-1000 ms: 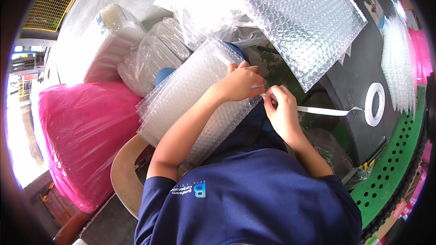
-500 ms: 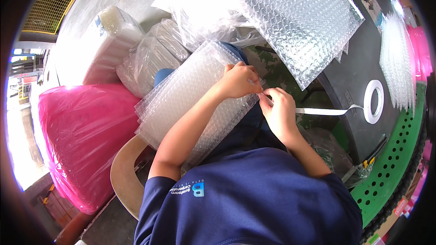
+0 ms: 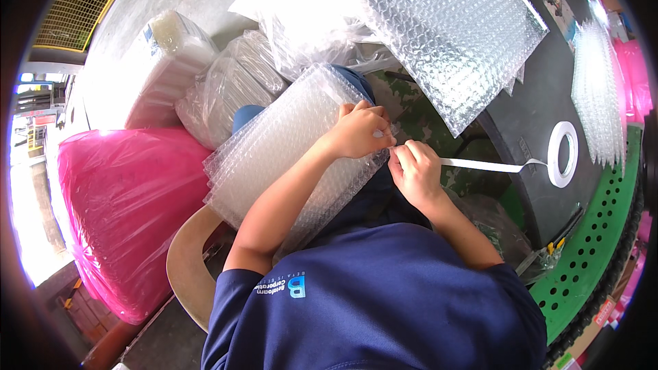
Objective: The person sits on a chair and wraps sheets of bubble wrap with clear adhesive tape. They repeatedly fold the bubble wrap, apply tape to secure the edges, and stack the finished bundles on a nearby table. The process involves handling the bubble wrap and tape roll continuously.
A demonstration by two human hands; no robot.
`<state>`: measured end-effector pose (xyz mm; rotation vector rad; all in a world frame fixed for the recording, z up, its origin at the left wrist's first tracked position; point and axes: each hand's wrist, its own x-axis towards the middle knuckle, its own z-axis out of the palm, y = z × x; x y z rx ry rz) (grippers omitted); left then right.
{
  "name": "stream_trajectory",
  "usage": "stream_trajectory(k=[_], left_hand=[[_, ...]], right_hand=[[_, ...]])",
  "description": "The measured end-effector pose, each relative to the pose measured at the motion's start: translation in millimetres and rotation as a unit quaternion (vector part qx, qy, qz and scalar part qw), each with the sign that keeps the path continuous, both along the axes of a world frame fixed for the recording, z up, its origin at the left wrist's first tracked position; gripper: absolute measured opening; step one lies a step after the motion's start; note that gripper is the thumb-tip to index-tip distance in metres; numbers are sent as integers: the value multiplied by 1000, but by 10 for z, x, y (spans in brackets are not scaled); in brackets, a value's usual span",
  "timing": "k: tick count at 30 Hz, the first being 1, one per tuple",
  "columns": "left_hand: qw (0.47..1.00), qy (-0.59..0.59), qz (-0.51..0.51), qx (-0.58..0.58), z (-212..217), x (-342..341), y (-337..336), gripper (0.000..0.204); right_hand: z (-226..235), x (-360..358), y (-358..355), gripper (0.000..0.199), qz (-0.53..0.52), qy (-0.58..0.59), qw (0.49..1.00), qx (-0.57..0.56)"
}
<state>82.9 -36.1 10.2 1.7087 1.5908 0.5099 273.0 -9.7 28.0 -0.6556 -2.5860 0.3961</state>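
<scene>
A stack of clear bubble wrap sheets (image 3: 301,120) lies slantwise over my lap. My left hand (image 3: 358,131) rests on the far right corner of the stack, fingers bent and pressed together; a small whitish bit shows at them, too small to name. Right beside it, almost touching, my right hand (image 3: 417,170) pinches a strip of white tape (image 3: 480,164) close to the stack's edge. From there the strip runs taut to the right, twists once, and joins a white tape roll (image 3: 563,154) on the dark table. The tape's end is hidden among my fingers.
Silvery bubble wrap sheets (image 3: 459,34) overhang the dark table (image 3: 524,120). More bubble wrap (image 3: 600,92) stands at far right, above a green perforated panel (image 3: 589,240). A yellow-and-black cutter (image 3: 565,236) lies near the table's edge. Pink wrapped bundle (image 3: 130,212) sits left.
My right hand has shifted slightly left and away from me, pulling the tape strip a little higher. My left hand has turned slightly and stays by the same corner.
</scene>
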Motion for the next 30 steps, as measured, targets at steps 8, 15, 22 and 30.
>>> stream_trajectory(k=[8,15,22,30], left_hand=[[1000,20,9,4,-20,83,-26,22],[997,4,47,-57,102,28,82,26],[894,375,237,-64,1085,-277,-369,86],[927,197,305,-91,749,-416,-1024,102]], right_hand=[[-26,93,101,15,79,55,995,24],[262,32,-164,18,116,158,981,10],[223,103,-93,28,-21,159,980,-114],[129,142,151,37,-104,132,964,-206]])
